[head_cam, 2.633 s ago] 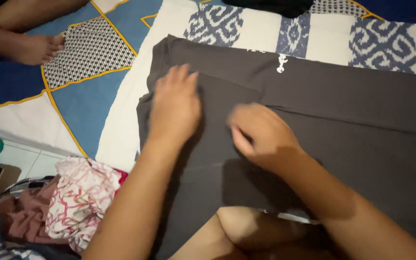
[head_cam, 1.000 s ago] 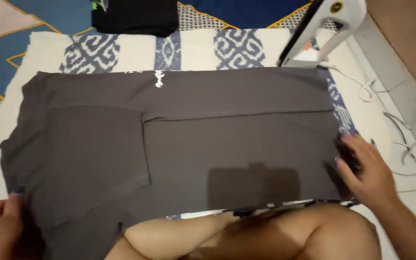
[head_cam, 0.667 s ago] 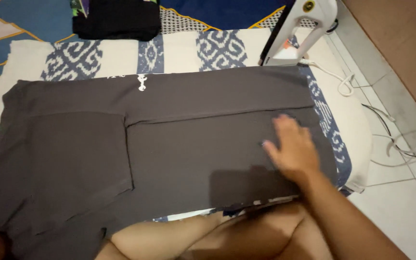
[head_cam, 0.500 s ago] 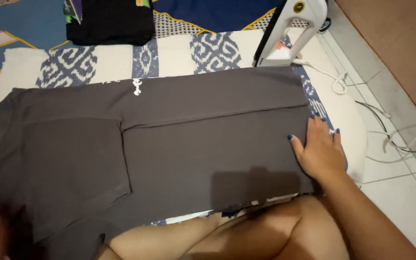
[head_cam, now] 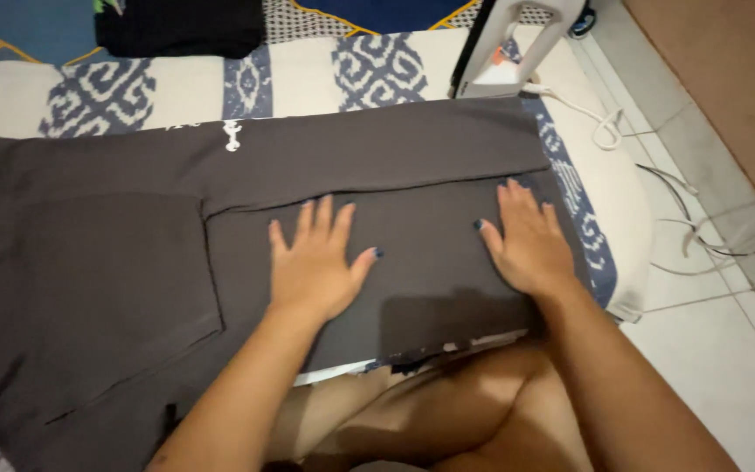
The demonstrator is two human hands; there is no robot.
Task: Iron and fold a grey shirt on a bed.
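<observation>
head view: a dark grey shirt [head_cam: 133,262] lies spread flat on a cream mat [head_cam: 308,74] with blue-and-white patterned bands, on the floor. the left hand [head_cam: 316,258] rests palm-down near the middle of the shirt, fingers spread wide and flat — gripping nothing. the right hand [head_cam: 526,240] presses flat near the shirt's right edge, fingers together and extended, also holding nothing. a folded panel of the shirt lies under both palms. a white iron [head_cam: 509,44] stands upright just beyond the shirt's far right corner, its cord [head_cam: 600,127] looping over the mat edge. a black folded cloth [head_cam: 181,26] sits at the mat's far side — the person's bare knees [head_cam: 447,419] show at the bottom.
</observation>
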